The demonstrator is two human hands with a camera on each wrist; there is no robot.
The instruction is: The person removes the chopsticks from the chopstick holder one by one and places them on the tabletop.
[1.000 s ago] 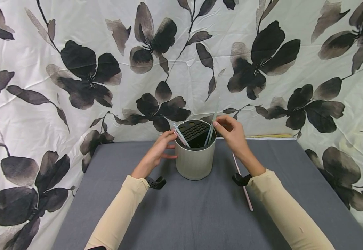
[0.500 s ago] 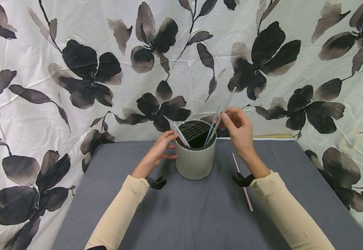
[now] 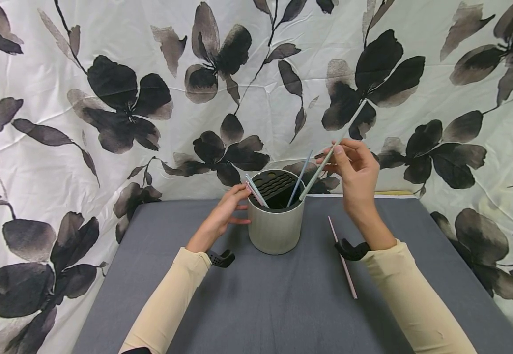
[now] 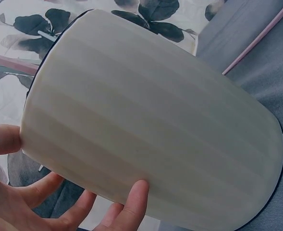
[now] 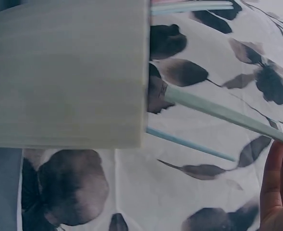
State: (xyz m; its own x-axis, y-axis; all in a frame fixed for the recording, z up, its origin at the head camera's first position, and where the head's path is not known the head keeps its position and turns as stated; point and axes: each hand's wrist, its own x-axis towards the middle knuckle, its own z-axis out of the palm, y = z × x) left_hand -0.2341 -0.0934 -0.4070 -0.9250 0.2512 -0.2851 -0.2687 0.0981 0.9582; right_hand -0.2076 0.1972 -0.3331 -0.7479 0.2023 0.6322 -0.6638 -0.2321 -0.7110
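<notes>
A cream cylindrical utensil holder (image 3: 276, 233) with a dark slotted insert (image 3: 274, 184) stands upright on the table. My left hand (image 3: 222, 215) rests against its left side, fingers spread, fingertips at the rim and on the wall (image 4: 151, 120). Between thumb and fingers my right hand (image 3: 359, 169) pinches a pale green chopstick (image 3: 349, 124), tilted up to the right, its lower end right at the holder's right rim. A blue chopstick (image 3: 299, 178) leans inside the same front compartment. On the left side of that compartment, pink and light blue chopsticks (image 3: 258, 192) lean together.
To the right of the holder, a pink chopstick (image 3: 348, 276) lies on the grey cloth-covered table (image 3: 278, 305), partly hidden by the strap on my right wrist (image 3: 353, 250). Close behind the table hangs a white floral cloth (image 3: 300, 73).
My right hand has moved right and upward, drawing the green chopstick away from the blue one and tilting it further right, its lower end rising to the rim. The left hand stays put.
</notes>
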